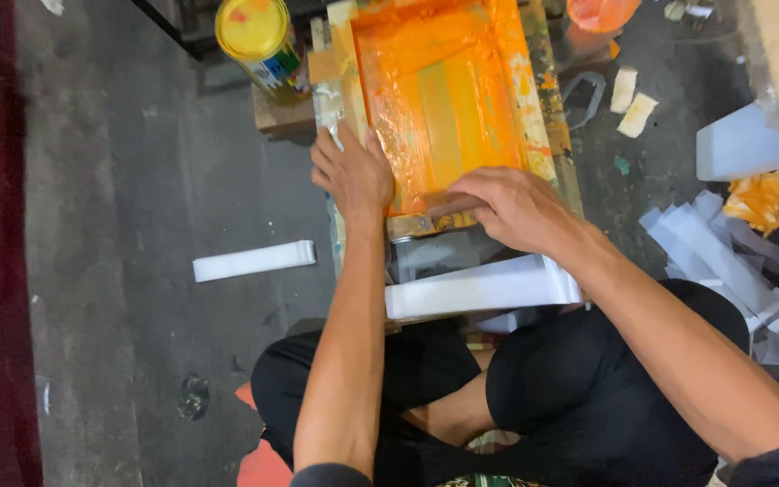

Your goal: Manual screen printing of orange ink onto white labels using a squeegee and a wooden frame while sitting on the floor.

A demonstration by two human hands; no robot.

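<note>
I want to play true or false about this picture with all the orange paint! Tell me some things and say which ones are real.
1. The left hand presses on the near left corner of the orange printing frame. True.
2. The right hand is lifted high in the air, touching nothing. False: it rests at the frame's near edge, its fingers bent around something flat there.
3. A can with a yellow lid stands left of the frame. True.
4. The paint inside the frame is blue. False: it is orange.
5. A folded white strip lies alone on the grey floor, left of the arm. True.
</note>
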